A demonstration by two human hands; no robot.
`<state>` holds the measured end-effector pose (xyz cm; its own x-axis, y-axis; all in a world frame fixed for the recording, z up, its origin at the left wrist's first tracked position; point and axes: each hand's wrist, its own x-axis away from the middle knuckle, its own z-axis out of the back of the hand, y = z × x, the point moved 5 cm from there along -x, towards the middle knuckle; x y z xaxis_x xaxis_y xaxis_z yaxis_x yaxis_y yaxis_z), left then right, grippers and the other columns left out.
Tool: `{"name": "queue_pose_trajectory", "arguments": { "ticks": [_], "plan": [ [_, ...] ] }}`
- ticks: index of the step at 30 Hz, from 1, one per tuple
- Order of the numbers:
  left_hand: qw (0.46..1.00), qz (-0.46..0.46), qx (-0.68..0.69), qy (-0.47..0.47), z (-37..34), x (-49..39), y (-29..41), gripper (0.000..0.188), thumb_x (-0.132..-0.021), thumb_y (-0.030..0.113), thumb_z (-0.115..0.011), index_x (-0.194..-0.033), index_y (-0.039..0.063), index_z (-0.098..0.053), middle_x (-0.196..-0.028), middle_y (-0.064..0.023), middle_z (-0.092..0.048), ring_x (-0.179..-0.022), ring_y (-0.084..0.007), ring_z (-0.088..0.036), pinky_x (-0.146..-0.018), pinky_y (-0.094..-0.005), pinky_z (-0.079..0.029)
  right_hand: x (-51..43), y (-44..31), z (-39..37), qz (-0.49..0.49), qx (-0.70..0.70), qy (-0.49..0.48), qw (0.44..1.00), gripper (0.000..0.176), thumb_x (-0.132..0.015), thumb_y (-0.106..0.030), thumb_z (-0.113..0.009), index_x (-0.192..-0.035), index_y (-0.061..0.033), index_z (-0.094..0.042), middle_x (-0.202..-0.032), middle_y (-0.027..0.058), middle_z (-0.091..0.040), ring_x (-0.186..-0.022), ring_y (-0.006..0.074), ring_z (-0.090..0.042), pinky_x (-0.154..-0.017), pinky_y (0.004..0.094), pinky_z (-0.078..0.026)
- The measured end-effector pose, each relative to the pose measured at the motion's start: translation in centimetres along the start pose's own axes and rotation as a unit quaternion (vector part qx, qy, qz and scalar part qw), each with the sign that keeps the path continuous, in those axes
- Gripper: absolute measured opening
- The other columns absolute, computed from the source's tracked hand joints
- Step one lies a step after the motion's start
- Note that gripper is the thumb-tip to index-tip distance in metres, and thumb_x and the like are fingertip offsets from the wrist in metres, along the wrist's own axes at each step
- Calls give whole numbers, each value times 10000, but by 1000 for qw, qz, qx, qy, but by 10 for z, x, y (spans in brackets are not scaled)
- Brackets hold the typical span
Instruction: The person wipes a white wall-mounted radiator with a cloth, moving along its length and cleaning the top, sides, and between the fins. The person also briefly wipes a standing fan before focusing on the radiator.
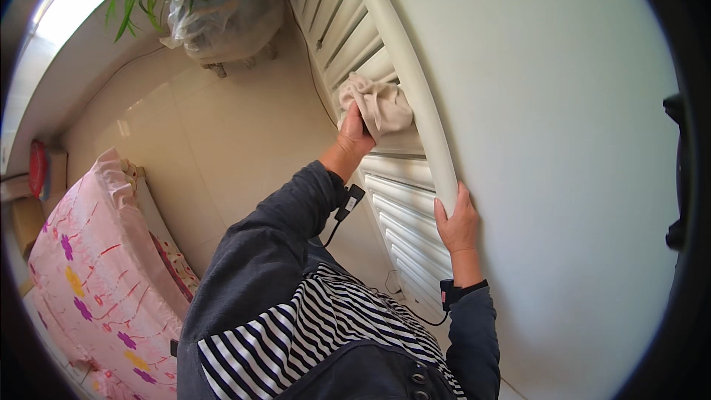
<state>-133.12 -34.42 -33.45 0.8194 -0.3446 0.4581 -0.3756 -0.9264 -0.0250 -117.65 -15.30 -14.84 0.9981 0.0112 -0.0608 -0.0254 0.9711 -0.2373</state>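
My left hand (355, 132) grips a crumpled beige cloth (383, 106) and holds it against the flat bars of a white panel radiator (397, 169). The cloth hides part of those bars and some of my fingers. Farther right, my right hand (458, 222) is wrapped around the radiator's thick rounded rail (414, 61), thumb on the near side and fingers by the wall. Both wrists carry a black strap with a small device and a cable.
A pale wall (555, 122) rises behind the radiator. A plastic-wrapped plant pot (239, 16) on a footed stand, with long green leaves (133, 0), occupies the far corner. Left of me is a pink flowered bedcover (105, 266). A thin dark cable (311, 61) runs beside the radiator over the tiled floor (194, 122).
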Motion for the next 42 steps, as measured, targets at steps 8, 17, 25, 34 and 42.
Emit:
{"name": "queue_pose_trajectory", "arguments": {
  "ticks": [8,17,25,34,42],
  "plan": [
    [985,55,-7,164,105,-7,-89,557,-889,606,-704,-1217,156,-671,-1152,-49,-711,-1049,-223,-673,-912,-388,-556,-1,-4,3,-36,36,-16,999,530,-851,-242,-743,-1292,-24,-547,-1093,194,-689,-946,392,-694,-787,465,-590],
    [962,158,-92,204,155,-13,-89,700,-845,702,-678,-1322,194,-621,-1349,-86,-608,-1241,-356,-549,-946,-697,-446,2,-3,5,-41,44,-9,998,542,-825,-250,-764,-1275,-26,-561,-1056,200,-693,-910,397,-696,-768,466,-588],
    [956,234,-49,172,91,38,-109,361,-1027,382,-575,-1307,160,-629,-1291,-97,-644,-1204,-310,-593,-941,-599,-544,2,0,1,-35,29,2,999,545,-817,-227,-768,-1276,-25,-554,-1053,214,-689,-905,411,-691,-767,482,-580],
    [961,223,-130,103,21,74,-101,356,-1015,202,-570,-1337,53,-591,-1299,-127,-661,-1176,-294,-644,-1002,-507,-532,4,3,-1,-26,45,-5,999,543,-831,-231,-755,-1280,-20,-536,-1059,227,-681,-915,438,-679,-765,499,-569],
    [922,99,-222,301,104,13,-76,374,-916,80,-628,-1279,2,-588,-1122,-130,-689,-971,-294,-696,-749,-458,-596,4,1,2,-28,51,-14,998,541,-835,-244,-752,-1272,-10,-536,-1055,232,-676,-909,446,-672,-764,501,-568]
  ]
}}
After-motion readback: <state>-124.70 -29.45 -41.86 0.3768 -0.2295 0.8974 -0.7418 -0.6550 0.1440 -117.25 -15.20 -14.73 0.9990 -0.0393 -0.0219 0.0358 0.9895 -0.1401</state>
